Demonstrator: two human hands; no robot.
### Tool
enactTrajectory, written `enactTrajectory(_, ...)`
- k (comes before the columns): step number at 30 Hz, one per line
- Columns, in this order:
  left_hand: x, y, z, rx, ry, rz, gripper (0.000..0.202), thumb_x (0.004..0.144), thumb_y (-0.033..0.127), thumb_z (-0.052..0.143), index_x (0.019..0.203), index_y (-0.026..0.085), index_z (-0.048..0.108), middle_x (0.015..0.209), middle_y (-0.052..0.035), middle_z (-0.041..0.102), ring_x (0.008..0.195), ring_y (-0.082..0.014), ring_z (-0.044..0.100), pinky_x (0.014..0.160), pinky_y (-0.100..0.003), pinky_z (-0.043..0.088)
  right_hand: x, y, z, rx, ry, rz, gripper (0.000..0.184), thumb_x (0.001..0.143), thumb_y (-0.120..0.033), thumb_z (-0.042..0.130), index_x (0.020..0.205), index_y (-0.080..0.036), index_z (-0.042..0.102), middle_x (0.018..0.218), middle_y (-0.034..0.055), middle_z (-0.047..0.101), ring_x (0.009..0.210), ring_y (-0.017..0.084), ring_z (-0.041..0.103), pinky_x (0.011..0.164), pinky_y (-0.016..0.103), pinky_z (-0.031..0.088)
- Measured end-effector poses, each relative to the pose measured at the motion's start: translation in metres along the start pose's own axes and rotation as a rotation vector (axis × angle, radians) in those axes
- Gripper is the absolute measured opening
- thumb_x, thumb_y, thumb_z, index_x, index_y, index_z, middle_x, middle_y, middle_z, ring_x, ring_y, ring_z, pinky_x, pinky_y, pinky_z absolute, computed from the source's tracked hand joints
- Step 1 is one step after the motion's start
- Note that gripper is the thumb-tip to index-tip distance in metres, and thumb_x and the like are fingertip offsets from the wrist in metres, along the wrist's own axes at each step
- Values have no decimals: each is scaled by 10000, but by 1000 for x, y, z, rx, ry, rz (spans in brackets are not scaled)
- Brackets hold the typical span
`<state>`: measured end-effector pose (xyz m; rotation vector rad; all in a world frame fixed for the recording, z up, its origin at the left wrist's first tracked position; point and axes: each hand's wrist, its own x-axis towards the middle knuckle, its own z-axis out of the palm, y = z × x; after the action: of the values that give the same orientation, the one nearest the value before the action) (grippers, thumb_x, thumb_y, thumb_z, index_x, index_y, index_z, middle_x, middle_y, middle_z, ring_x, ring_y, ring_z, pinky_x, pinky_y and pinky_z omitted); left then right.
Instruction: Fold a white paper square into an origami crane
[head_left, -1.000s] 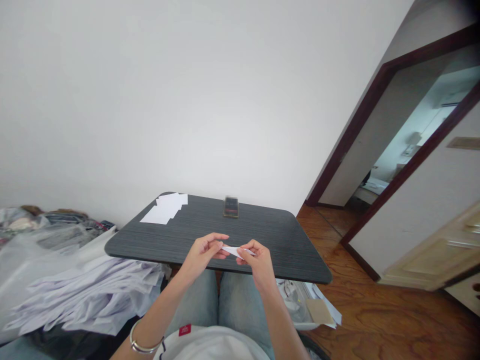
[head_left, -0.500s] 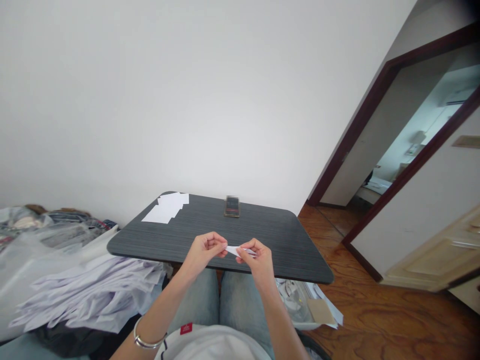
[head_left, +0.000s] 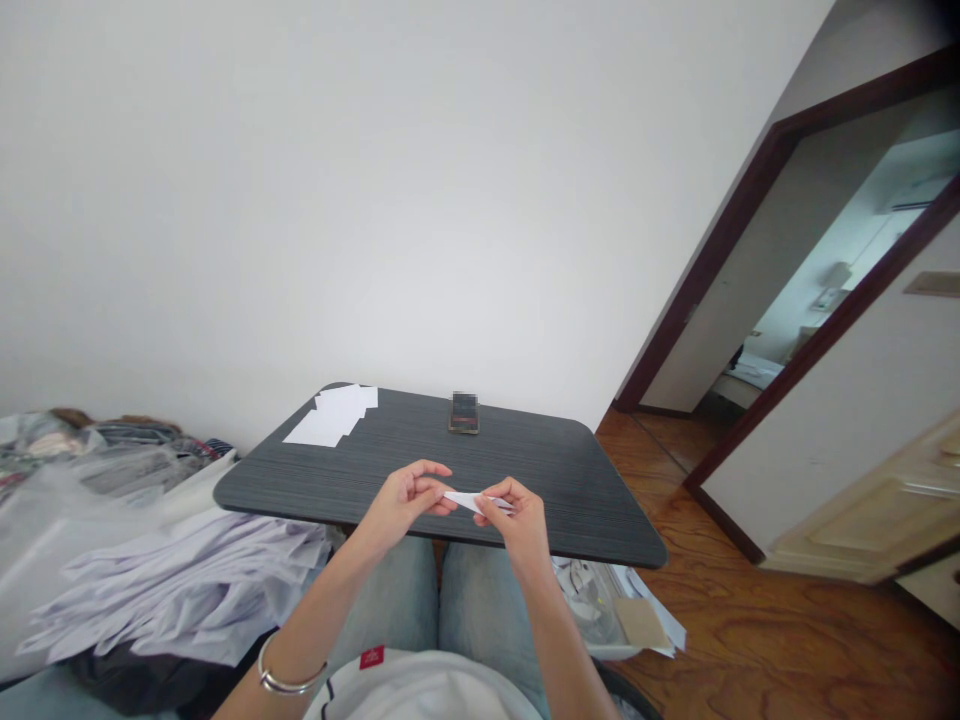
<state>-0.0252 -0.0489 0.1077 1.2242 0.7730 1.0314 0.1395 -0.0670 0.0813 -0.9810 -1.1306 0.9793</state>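
Note:
A small folded piece of white paper, narrow and pointed at its left end, is held above the near part of the dark table. My right hand pinches its right part between thumb and fingers. At the pointed left end is my left hand, thumb and lower fingers closed on the tip while the index finger is lifted off. The paper's folds are too small to make out.
Overlapping white paper sheets lie at the table's far left. A small dark framed device stands near the back edge by the wall. Piled white cloth is at the left; a tray with papers sits low at the right.
My left index finger has lifted away from the thumb, and the left hand has shifted slightly. More of the paper's pointed left end shows. The right hand has hardly moved.

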Motion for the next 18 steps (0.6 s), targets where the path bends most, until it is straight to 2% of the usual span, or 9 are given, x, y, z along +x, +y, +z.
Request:
enactTrajectory(5, 0, -1, -5, 6, -48, 11, 354, 693, 281, 635, 960, 119, 470, 797, -85, 683, 702, -160, 648, 685, -274, 496, 0, 1, -2, 4, -12, 4, 212, 580, -286, 721, 604, -145, 564, 512, -14, 604, 409, 104, 565, 420, 197, 469)
enactTrajectory(10, -1, -1, -7, 23, -68, 18, 322, 733, 334, 580, 963, 128, 490, 826, -83, 670, 730, -165, 639, 687, -286, 498, 0, 0, -2, -19, -17, 0, 221, 583, -306, 716, 602, -149, 561, 500, -14, 602, 406, 108, 564, 421, 205, 475)
enactTrajectory(15, 1, -4, 1, 164, -104, -18, 252, 712, 346, 594, 762, 100, 572, 658, -46, 645, 582, -119, 596, 546, -220, 473, -1, 1, 5, -55, -40, -25, 232, 590, -330, 704, 598, -146, 562, 492, -6, 605, 406, 112, 565, 418, 208, 473)
enactTrajectory(18, 2, -7, 4, 200, -82, -12, 240, 695, 337, 607, 687, 101, 568, 590, -31, 628, 489, -93, 550, 482, -201, 442, -2, 1, 8, -46, -44, -29, 224, 597, -319, 699, 604, -149, 553, 500, -8, 604, 416, 110, 564, 427, 212, 485)
